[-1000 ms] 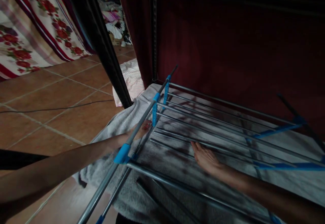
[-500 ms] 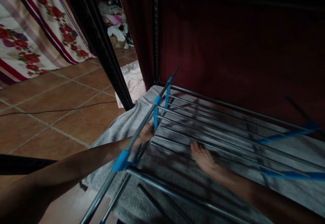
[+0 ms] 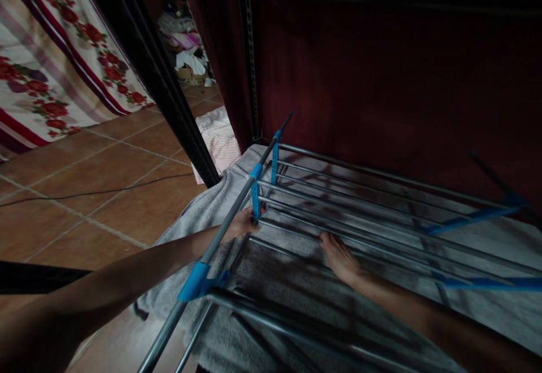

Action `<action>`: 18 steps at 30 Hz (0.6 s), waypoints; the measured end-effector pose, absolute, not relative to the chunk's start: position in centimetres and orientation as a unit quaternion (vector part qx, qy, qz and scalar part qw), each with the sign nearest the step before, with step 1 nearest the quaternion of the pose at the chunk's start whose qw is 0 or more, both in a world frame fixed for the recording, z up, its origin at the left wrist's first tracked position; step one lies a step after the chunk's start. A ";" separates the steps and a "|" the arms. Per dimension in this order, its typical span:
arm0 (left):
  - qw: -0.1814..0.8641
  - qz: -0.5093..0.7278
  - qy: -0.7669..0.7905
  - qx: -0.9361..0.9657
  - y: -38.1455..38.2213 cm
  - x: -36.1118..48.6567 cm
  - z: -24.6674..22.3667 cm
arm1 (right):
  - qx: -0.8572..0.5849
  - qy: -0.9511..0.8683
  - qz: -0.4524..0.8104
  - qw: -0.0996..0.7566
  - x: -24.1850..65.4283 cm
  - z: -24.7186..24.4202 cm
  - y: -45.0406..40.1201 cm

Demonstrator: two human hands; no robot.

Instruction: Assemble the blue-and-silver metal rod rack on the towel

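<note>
A frame of grey metal tubes with blue plastic joints [image 3: 195, 281] rests on a grey blanket. My left hand [image 3: 242, 222] reaches under the long slanting tube [image 3: 231, 215] and closes around the lower end of a slotted blue bracket [image 3: 255, 199]. Some of its fingers are hidden behind the bracket. My right hand [image 3: 342, 259] is curled over a thin metal tube [image 3: 292, 230], whose left end meets the bracket's lower end beside my left fingers. A second blue bracket [image 3: 275, 164] stands farther back, holding other tubes.
The grey blanket [image 3: 203, 203] covers a surface framed by black metal posts [image 3: 169, 91]. Loose dark tubes [image 3: 254, 336] lie in front. A dark red curtain [image 3: 381, 79] hangs behind. At left are a tiled floor [image 3: 105, 175], a cable and a flowered curtain [image 3: 84, 34].
The view has shifted slightly. The left end of the tube in my right hand has come up closer to the bracket's lower end. My left hand keeps its place at the bracket.
</note>
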State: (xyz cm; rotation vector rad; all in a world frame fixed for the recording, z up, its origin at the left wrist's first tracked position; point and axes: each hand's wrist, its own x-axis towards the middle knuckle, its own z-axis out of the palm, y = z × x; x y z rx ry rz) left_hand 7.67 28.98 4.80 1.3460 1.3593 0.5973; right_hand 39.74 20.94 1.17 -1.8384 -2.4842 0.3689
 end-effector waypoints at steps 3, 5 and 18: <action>0.568 0.227 0.555 0.564 28.5 7.2 5.1 | -0.584 -0.802 0.124 0.021 40.0 1.1 21.1; 0.571 0.216 0.550 0.570 28.5 7.0 4.9 | -0.588 -0.799 0.123 0.010 40.1 0.8 21.2; 0.544 0.214 0.531 0.613 30.5 7.3 1.9 | -0.602 -0.784 0.152 0.019 40.6 0.6 21.1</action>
